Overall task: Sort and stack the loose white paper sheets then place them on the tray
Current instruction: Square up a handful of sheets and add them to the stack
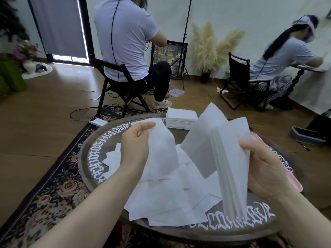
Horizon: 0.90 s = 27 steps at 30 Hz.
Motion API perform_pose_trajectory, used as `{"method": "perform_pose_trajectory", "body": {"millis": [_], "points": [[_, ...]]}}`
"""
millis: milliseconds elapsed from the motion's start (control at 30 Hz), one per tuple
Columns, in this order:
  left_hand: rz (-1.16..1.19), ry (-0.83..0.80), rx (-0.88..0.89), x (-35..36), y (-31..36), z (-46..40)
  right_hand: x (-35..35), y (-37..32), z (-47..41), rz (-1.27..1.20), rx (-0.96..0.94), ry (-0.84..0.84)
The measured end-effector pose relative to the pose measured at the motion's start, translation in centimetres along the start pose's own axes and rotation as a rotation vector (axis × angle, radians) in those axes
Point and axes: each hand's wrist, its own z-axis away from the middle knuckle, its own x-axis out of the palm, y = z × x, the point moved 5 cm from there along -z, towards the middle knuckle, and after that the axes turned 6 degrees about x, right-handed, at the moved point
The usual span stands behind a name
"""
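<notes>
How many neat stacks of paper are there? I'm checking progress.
2: one stack held upright in the right hand, one stack lying at the table's far edge. More could be hidden behind them.

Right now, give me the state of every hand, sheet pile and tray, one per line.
left hand: pinching a single sheet, lifted
right hand: gripping the gathered stack, held upright
loose sheets: scattered, overlapping on the round table
finished stack: squared, resting at the far edge
pink tray: mostly hidden behind the right hand
</notes>
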Motion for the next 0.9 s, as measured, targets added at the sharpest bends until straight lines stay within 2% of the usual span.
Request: {"method": "perform_pose_trajectory", "body": {"millis": [100,233,300,500,667,833,900], "points": [[-0.035,-0.089,-0.067,0.8,0.0,0.5,0.4,0.5,0.3,0.027,0.055,0.000],[0.089,-0.487,-0.207,3.3,0.5,2.1,1.0,1.4,0.1,0.109,0.129,0.010],[0.099,-0.574,-0.194,3.8,0.7,2.7,0.9,1.6,-0.2,0.166,0.133,0.034],[0.182,-0.416,-0.101,3.1,1.0,2.3,1.3,1.3,-0.3,0.316,0.072,0.041],[0.172,-0.256,-0.095,2.3,1.2,1.8,-0.1,1.1,-0.8,0.312,0.000,0.127],[0.135,-0.278,-0.099,2.7,1.2,2.4,-0.4,1.5,-1.0,0.328,-0.064,0.158],[0.140,-0.204,-0.086,2.3,1.2,2.3,-0.7,1.1,-0.9,0.317,-0.148,0.230]]}}
